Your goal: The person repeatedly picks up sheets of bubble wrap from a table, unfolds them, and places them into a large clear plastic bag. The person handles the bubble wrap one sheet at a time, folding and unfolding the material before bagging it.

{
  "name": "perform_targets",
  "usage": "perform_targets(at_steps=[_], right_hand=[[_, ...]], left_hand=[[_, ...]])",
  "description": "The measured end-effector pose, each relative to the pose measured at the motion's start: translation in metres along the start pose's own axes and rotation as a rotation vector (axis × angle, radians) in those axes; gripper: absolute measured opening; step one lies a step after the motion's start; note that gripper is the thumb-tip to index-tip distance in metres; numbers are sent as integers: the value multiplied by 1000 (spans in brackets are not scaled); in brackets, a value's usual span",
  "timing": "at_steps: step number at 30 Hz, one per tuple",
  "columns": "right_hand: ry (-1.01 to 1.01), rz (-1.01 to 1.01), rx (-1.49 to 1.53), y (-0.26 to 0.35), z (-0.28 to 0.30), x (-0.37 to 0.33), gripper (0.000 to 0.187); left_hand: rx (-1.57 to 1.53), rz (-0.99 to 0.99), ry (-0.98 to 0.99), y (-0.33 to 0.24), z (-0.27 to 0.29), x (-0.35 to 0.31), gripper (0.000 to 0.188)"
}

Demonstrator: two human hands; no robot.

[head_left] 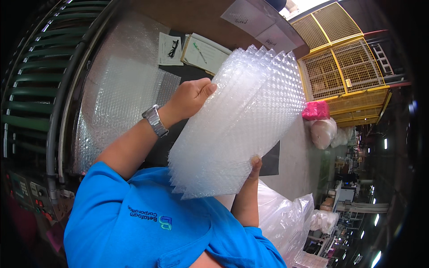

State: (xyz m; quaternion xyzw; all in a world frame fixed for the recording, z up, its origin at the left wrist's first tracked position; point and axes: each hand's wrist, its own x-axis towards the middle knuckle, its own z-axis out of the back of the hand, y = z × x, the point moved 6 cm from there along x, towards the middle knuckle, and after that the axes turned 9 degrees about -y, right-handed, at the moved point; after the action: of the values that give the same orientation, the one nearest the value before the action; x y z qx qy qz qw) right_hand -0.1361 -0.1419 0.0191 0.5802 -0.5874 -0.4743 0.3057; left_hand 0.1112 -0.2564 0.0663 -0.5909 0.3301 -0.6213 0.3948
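Note:
A thick stack of clear bubble wrap sheets (241,111) is held up in front of my chest, tilted, its far edges fanned into points. My left hand (194,96) grips its left edge, the thumb lying on top and the other fingers curled. Lower on the opposite side, my right hand (255,168) pinches the stack's edge; most of its fingers are hidden beneath. More bubble wrap (114,98) lies flat on the table to the left of my left hand, which wears a metal wristwatch (155,120) at the wrist.
Beyond the stack lie a clipboard with papers (208,53), a green pen (199,52) and black glasses (173,48). A green roller conveyor (31,94) runs along the left. Yellow mesh fencing (342,53), a pink bundle (316,110) and plastic-wrapped bags (283,210) stand right.

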Motion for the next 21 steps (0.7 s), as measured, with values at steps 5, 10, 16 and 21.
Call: perform_targets(at_steps=[5, 10, 16, 21], right_hand=[[-65, -86, 128, -4, -4, -12, 101], [-64, -69, 158, -4, 0, -9, 99], [7, -62, 187, 4, -19, -11, 90], [73, -47, 152, 0, -11, -7, 85]], left_hand=[[-757, 504, -131, 20, -2, -3, 24], [-877, 540, -318, 44, 20, -6, 14], [-388, 580, -347, 42, 32, -15, 24], [-201, 444, 8, 23, 4, -2, 24]])
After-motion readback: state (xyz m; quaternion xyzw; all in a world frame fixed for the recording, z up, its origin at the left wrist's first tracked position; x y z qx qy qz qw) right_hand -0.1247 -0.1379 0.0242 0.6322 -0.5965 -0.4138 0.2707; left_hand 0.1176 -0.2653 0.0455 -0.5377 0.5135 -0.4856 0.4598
